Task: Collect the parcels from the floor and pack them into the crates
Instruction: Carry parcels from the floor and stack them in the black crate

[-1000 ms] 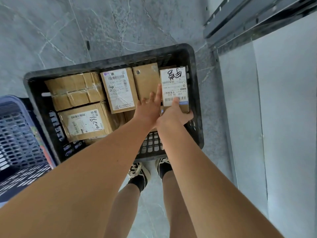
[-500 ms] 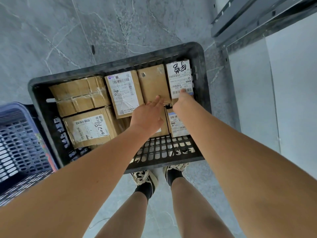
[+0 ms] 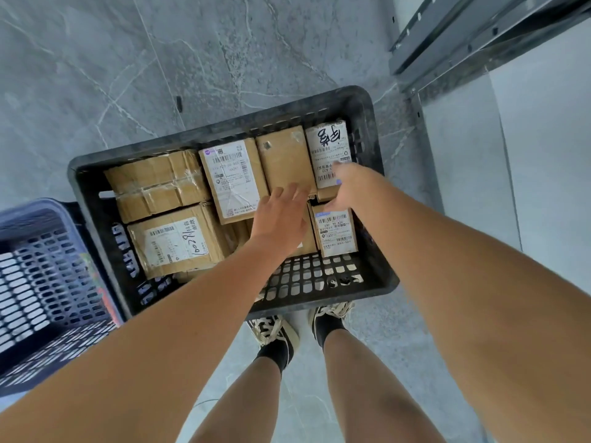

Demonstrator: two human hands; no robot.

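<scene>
A black slotted crate (image 3: pixel 224 127) stands on the floor in front of my feet and holds several cardboard parcels. A small box with a white label and black handwriting (image 3: pixel 329 148) stands at the crate's far right corner. My right hand (image 3: pixel 347 187) hovers over that box's near end, fingers loose, holding nothing. My left hand (image 3: pixel 281 215) is spread flat over the parcels in the middle, beside a plain brown box (image 3: pixel 284 158). Another labelled small box (image 3: pixel 335 231) lies just below my right hand. Two bigger taped parcels (image 3: pixel 172 241) fill the crate's left half.
A blue slotted crate (image 3: pixel 41 276) stands at the left, touching the black one. A grey metal rack frame (image 3: pixel 447 43) and a pale panel run along the right. The floor is grey marbled tile (image 3: pixel 128 59). My shoes (image 3: pixel 275 330) stand close against the crate's near wall.
The handwritten small box went from my hands into the crate's far right corner. Both hands have let go of it and are drawing back slightly.
</scene>
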